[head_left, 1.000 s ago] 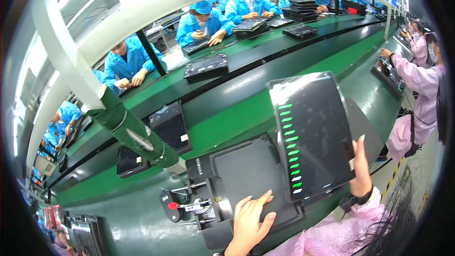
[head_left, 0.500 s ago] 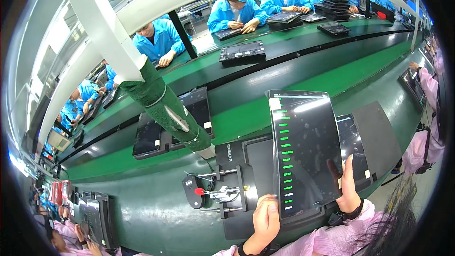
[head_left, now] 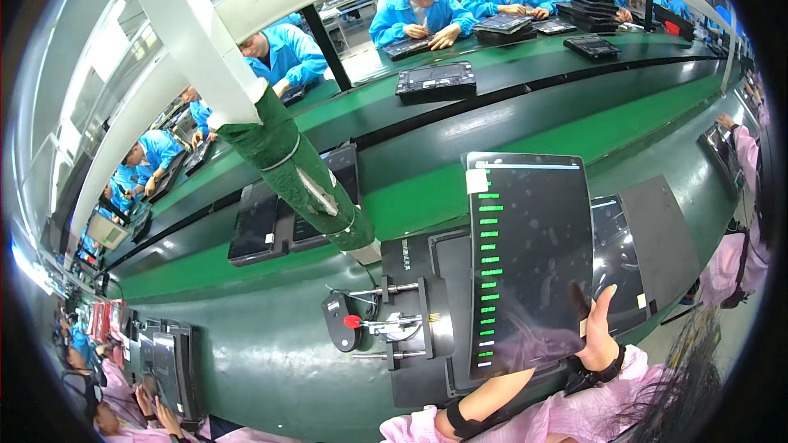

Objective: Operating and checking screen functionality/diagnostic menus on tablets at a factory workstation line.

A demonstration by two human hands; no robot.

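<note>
A large tablet (head_left: 532, 271) with a dark screen and a column of green marks down its left side is held up, tilted, in front of me. My right hand (head_left: 601, 332) grips its lower right edge, thumb raised over the front and fingers behind. My left forearm (head_left: 492, 398), with a black band, reaches under the tablet's lower edge; the hand itself is hidden behind it. Beneath lies a black test fixture (head_left: 419, 279), with a red-tipped toggle clamp (head_left: 386, 326) on metal rods and a small black device (head_left: 341, 321) beside it.
Another tablet (head_left: 617, 254) lies on a dark pad (head_left: 661, 234) to the right. Two tablets (head_left: 261, 221) lie behind a green-wrapped post (head_left: 304, 172). A conveyor runs beyond, carrying an opened device (head_left: 437, 82). Co-workers in blue sit across; others in pink sit at both sides.
My left hand has gone from the tablet's lower left edge to behind it. The tablet now faces me more squarely. The whole view has shifted slightly.
</note>
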